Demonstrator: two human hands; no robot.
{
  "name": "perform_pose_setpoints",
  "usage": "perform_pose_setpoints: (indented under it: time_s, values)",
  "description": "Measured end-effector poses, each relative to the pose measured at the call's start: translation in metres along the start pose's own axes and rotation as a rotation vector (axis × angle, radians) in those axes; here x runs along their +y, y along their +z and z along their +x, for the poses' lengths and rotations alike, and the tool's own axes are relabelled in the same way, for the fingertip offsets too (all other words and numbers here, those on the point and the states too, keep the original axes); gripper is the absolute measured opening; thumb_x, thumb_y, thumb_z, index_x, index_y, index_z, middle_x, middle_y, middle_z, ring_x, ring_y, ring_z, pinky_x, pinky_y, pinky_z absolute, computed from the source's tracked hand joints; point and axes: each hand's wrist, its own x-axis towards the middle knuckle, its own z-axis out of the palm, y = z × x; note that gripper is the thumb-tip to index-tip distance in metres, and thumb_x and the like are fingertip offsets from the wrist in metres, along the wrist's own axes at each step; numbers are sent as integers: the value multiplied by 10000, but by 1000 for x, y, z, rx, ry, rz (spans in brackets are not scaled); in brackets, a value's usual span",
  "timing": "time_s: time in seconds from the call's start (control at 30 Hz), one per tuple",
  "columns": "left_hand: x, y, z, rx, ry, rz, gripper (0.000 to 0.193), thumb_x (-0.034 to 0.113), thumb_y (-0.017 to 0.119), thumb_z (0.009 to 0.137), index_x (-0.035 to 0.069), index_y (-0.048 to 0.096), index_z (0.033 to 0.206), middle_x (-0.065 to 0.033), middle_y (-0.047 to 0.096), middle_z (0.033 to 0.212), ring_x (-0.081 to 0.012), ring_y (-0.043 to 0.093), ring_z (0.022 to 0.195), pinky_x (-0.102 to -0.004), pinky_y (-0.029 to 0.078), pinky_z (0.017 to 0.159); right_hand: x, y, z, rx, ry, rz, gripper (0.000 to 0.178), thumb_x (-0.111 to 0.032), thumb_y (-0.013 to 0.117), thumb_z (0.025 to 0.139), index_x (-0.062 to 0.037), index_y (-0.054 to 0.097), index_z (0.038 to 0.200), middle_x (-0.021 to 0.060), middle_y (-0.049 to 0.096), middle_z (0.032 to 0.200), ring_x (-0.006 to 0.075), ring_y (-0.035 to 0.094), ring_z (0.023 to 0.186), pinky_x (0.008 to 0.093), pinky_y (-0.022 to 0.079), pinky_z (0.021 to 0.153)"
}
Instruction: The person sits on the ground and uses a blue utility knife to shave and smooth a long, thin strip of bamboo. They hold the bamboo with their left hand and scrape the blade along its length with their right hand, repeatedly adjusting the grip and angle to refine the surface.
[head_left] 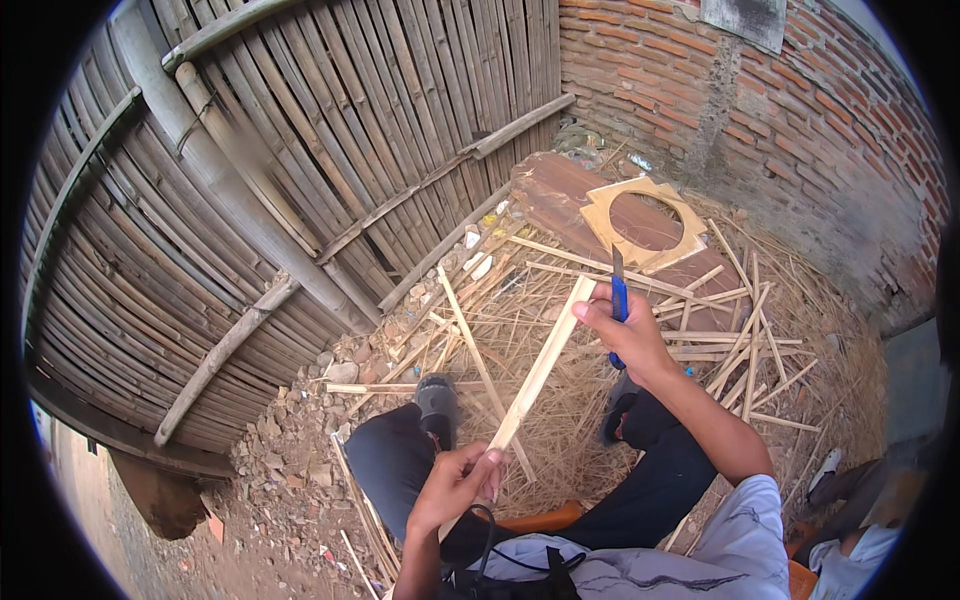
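A pale, flat bamboo strip [546, 368] slants upward across my lap. My left hand [455, 487] is closed round its lower end, with the thumb on top. At the strip's upper end, my right hand [634, 338] pinches it between thumb and fingers. That same hand also holds a blue utility knife [619, 300], its blade out and pointing up, just right of the strip. The blade does not touch the strip.
Cut bamboo strips [745, 350] and shavings litter the ground around my feet. A square wooden frame with a round hole [597, 222] lies on a brown board [545, 190]. A bamboo fence [300, 130] stands left, a brick wall [640, 75] behind. Another person's leg [850, 485] shows at right.
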Motion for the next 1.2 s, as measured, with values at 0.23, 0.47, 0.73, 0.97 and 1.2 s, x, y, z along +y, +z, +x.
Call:
perform_pose_setpoints:
  time_s: [0.23, 0.47, 0.73, 0.97, 1.2]
  values:
    - [12, 12, -6, 176, 84, -5, 306, 212, 555, 1174, -12, 738, 1072, 51, 518, 634, -22, 432, 531, -246, 319, 490, -18, -18, -5, 18, -195, -135, 348, -298, 561, 1138, 9, 686, 1244, 51, 728, 896, 73, 528, 720, 284, 433, 665]
    - [34, 21, -1, 292, 158, 203, 228, 193, 629, 1123, 16, 748, 1045, -13, 551, 602, -83, 480, 536, -328, 384, 515, -25, 10, -57, -99, -555, -792, 297, -326, 730, 1052, -46, 707, 1148, 143, 744, 920, 316, 755, 782, 413, 576, 679]
    - [34, 25, -7, 127, 48, 12, 240, 203, 607, 1133, 15, 717, 1031, -23, 570, 665, -81, 498, 586, -323, 398, 546, 15, 23, -84, -85, -570, -711, 286, -265, 841, 961, -30, 755, 1099, 114, 783, 928, 276, 771, 742, 374, 591, 620]
    - [25, 35, -2, 158, 120, 140, 295, 247, 609, 1138, -6, 669, 999, -49, 565, 653, -117, 503, 565, -361, 417, 548, 23, 24, -89, -68, -633, -732, 286, -271, 844, 958, -35, 757, 1094, 102, 787, 929, 278, 777, 740, 366, 594, 608]
    - [34, 40, 2, 265, 163, 353, 365, 308, 624, 1137, -9, 647, 957, -102, 559, 599, -161, 499, 523, -400, 417, 536, 26, 27, -88, -41, -607, -782, 292, -289, 841, 956, -44, 760, 1092, 102, 792, 940, 285, 776, 731, 377, 588, 586]
